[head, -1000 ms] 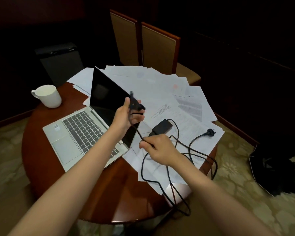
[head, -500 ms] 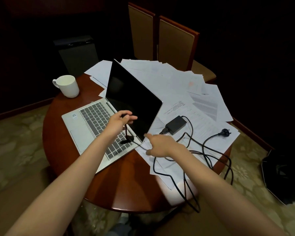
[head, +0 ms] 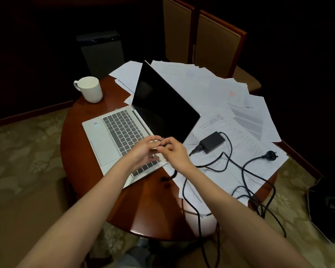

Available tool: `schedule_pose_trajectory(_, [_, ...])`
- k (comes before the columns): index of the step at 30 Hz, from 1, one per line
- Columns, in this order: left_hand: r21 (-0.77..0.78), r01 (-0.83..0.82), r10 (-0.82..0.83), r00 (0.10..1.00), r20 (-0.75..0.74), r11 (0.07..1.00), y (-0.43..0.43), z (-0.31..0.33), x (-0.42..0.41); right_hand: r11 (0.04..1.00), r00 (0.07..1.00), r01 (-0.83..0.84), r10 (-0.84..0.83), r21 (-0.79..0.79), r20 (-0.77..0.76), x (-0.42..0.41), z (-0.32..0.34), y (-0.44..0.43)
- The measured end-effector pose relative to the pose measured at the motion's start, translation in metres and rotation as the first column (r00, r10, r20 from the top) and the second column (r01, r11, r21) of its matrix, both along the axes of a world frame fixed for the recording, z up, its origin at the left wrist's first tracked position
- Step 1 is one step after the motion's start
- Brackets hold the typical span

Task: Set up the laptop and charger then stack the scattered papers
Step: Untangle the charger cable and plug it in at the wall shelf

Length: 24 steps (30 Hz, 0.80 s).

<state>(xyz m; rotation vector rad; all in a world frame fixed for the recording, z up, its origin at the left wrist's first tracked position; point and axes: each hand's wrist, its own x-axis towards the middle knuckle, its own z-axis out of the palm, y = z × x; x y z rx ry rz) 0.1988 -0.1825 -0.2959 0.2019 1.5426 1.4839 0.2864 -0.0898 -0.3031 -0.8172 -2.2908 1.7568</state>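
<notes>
Laptop (head: 162,109) stands open, screen dark, on the round table (head: 81,167); the charger brick (head: 212,142) lies on the scattered papers (head: 211,89) just right of it. Our left hand (head: 143,151) pinches a small metallic piece (head: 161,139) above the keyboard (head: 124,128); the right hand (head: 175,153) curls against it, and whether it grips we cannot tell. The cable end (head: 164,179) lies loose on the table nearby. We should seat that end squarely, never forcing it. Palm-rest sticker (head: 96,124) and printed pages are too small to read.
</notes>
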Motion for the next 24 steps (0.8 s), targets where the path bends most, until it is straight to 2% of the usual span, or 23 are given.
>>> schedule_pose_trajectory(2, [-0.131, -0.006, -0.009, 0.994, -0.110, 0.991, -0.001, -0.007, -0.003, 0.960, 0.993, -0.094, 0.071, 0.262, 0.098, 0.006, -0.005, 0.011])
schedule_pose_trajectory(4, [-0.219, -0.005, -0.045, 0.973, -0.226, 0.976, 0.000, -0.014, -0.006, 0.818, 0.941, -0.312, 0.193, 0.483, 0.279, 0.016, -0.011, 0.023])
schedule_pose_trajectory(6, [-0.309, 0.056, -0.182, 0.900, -0.396, 0.949, 0.001, -0.024, -0.007, 0.656, 0.861, -0.488, 0.257, 0.575, 0.438, 0.025, -0.016, 0.034])
schedule_pose_trajectory(9, [-0.486, 0.147, -0.452, 0.658, -0.602, 0.862, 0.006, -0.040, -0.002, 0.553, 0.791, -0.593, 0.264, 0.585, 0.552, 0.034, -0.024, 0.043])
schedule_pose_trajectory(11, [-0.591, 0.149, -0.582, 0.473, -0.661, 0.793, 0.009, -0.048, 0.004, 0.523, 0.776, -0.611, 0.247, 0.594, 0.580, 0.033, -0.031, 0.043])
schedule_pose_trajectory(13, [-0.674, 0.159, -0.686, 0.296, -0.664, 0.721, 0.012, -0.051, 0.009, 0.502, 0.778, -0.610, 0.233, 0.613, 0.583, 0.031, -0.039, 0.039])
schedule_pose_trajectory(15, [-0.744, 0.176, -0.764, 0.198, -0.614, 0.644, 0.012, -0.053, 0.012, 0.481, 0.782, -0.605, 0.213, 0.634, 0.586, 0.029, -0.047, 0.036])
schedule_pose_trajectory(20, [-0.849, 0.176, -0.866, 0.055, -0.497, 0.498, 0.010, -0.061, 0.014, 0.508, 0.813, -0.558, 0.173, 0.656, 0.557, 0.024, -0.056, 0.034])
schedule_pose_trajectory(24, [-0.863, 0.123, -0.870, 0.005, -0.493, 0.490, 0.010, -0.063, 0.016, 0.522, 0.837, -0.520, 0.151, 0.677, 0.526, 0.026, -0.064, 0.034])
